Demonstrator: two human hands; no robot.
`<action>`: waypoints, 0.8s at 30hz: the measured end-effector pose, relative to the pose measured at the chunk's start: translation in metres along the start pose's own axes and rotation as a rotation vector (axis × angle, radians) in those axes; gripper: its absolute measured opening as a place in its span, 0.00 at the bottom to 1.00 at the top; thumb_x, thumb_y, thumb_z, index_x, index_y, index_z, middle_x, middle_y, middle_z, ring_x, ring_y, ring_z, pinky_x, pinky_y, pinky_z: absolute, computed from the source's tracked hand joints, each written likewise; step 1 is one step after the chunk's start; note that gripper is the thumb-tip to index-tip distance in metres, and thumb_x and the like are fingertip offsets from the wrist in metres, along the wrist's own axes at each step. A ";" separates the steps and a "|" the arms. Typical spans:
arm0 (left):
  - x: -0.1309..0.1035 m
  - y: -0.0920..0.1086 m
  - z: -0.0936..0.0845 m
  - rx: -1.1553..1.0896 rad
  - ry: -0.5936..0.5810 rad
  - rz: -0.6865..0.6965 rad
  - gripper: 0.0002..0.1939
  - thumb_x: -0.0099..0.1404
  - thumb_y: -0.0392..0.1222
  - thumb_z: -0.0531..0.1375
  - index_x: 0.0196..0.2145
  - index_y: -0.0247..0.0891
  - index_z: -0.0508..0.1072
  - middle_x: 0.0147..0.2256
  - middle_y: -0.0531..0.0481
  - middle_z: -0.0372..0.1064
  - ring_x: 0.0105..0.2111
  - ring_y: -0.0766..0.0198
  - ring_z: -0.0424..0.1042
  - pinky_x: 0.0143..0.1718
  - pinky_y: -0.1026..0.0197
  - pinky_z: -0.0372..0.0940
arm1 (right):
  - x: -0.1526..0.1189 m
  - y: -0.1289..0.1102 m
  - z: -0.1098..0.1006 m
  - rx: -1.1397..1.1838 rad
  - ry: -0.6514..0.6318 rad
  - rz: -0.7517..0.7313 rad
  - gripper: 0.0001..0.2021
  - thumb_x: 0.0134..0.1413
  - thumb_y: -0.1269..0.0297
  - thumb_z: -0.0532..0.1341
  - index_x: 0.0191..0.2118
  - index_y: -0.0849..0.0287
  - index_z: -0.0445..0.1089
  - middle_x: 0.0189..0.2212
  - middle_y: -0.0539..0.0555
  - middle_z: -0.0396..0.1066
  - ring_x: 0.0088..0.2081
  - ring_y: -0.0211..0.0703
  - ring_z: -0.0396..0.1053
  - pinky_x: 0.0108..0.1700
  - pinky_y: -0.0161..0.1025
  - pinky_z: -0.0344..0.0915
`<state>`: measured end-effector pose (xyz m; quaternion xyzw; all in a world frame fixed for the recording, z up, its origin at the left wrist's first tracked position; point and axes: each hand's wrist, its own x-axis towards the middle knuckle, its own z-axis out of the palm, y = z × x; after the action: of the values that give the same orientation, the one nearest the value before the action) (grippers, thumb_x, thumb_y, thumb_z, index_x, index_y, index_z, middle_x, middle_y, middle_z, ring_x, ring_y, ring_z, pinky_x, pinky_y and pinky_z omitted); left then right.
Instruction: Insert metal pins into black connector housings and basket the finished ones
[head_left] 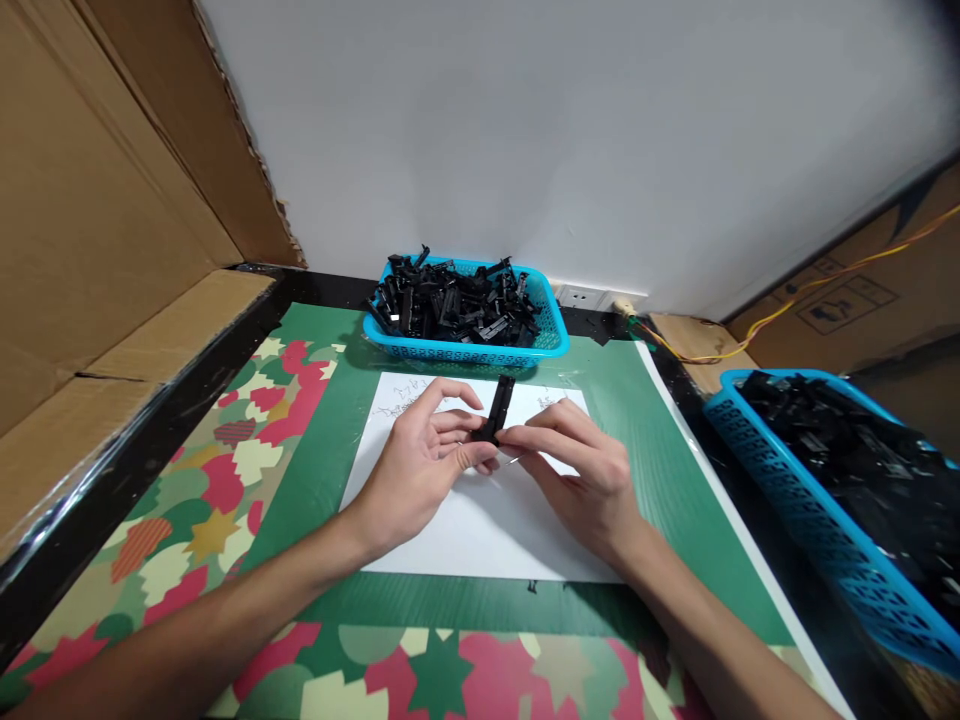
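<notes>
My left hand (pixel 431 455) is closed around the lower end of a slim black plastic part (pixel 499 405), which stands nearly upright above a white sheet (pixel 487 525). Thumb and fingertips grip its base. Close by on the right, my right hand (pixel 581 470) pinches with thumb and forefinger at the same lower end. A thin silvery wire piece (pixel 512 460) shows at its fingertips; its exact shape is too small to make out. Small thin metal pieces (pixel 401 405) lie scattered on the far left of the sheet, with another little pile (pixel 551 402) behind my right hand.
A blue basket (pixel 465 352) heaped with black plastic parts stands behind the sheet by the wall. Another blue basket (pixel 802 520) with black pieces is at the right. Cardboard (pixel 112 200) walls the left side. A yellow cable (pixel 787 300) runs from the socket (pixel 581 297).
</notes>
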<state>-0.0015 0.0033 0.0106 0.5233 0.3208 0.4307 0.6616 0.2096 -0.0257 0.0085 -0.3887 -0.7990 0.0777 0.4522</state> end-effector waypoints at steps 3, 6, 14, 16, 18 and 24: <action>-0.001 0.002 0.001 -0.017 -0.003 -0.002 0.23 0.62 0.39 0.75 0.47 0.42 0.67 0.39 0.55 0.73 0.33 0.65 0.81 0.41 0.61 0.77 | 0.001 0.001 -0.001 0.005 0.004 -0.020 0.13 0.65 0.80 0.65 0.48 0.55 0.77 0.35 0.53 0.76 0.35 0.44 0.70 0.39 0.45 0.67; -0.002 0.003 0.001 -0.008 0.001 -0.006 0.22 0.62 0.39 0.75 0.46 0.42 0.67 0.39 0.55 0.72 0.34 0.66 0.80 0.42 0.61 0.77 | 0.002 0.000 -0.002 -0.010 0.007 -0.032 0.12 0.64 0.80 0.65 0.46 0.56 0.76 0.35 0.54 0.75 0.35 0.44 0.69 0.38 0.45 0.66; -0.001 0.002 0.003 0.085 0.052 0.032 0.22 0.60 0.40 0.76 0.45 0.42 0.69 0.40 0.53 0.70 0.42 0.62 0.77 0.44 0.60 0.76 | 0.005 -0.008 -0.003 -0.039 0.013 -0.074 0.11 0.63 0.80 0.64 0.46 0.58 0.76 0.34 0.54 0.75 0.33 0.44 0.68 0.37 0.45 0.65; 0.000 0.002 0.002 0.067 0.031 0.032 0.23 0.60 0.39 0.76 0.45 0.42 0.68 0.41 0.53 0.71 0.42 0.63 0.76 0.44 0.61 0.75 | 0.005 -0.009 -0.003 -0.049 0.029 -0.069 0.11 0.63 0.79 0.64 0.46 0.58 0.76 0.34 0.54 0.74 0.34 0.44 0.67 0.37 0.45 0.65; 0.000 0.001 0.002 0.060 0.017 0.032 0.23 0.60 0.37 0.75 0.46 0.43 0.68 0.41 0.53 0.71 0.41 0.64 0.76 0.45 0.62 0.74 | 0.005 -0.009 -0.002 -0.059 0.042 -0.062 0.11 0.63 0.79 0.64 0.46 0.58 0.76 0.34 0.55 0.73 0.35 0.44 0.66 0.37 0.44 0.65; -0.001 0.001 0.001 0.051 0.001 0.027 0.21 0.62 0.35 0.74 0.45 0.42 0.68 0.40 0.53 0.73 0.39 0.64 0.77 0.45 0.60 0.74 | 0.001 -0.006 -0.002 -0.114 0.043 -0.089 0.16 0.64 0.78 0.63 0.51 0.52 0.77 0.37 0.54 0.71 0.36 0.43 0.64 0.37 0.43 0.64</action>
<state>-0.0014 0.0027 0.0119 0.5440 0.3248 0.4316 0.6421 0.2079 -0.0294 0.0130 -0.3795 -0.8086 0.0035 0.4496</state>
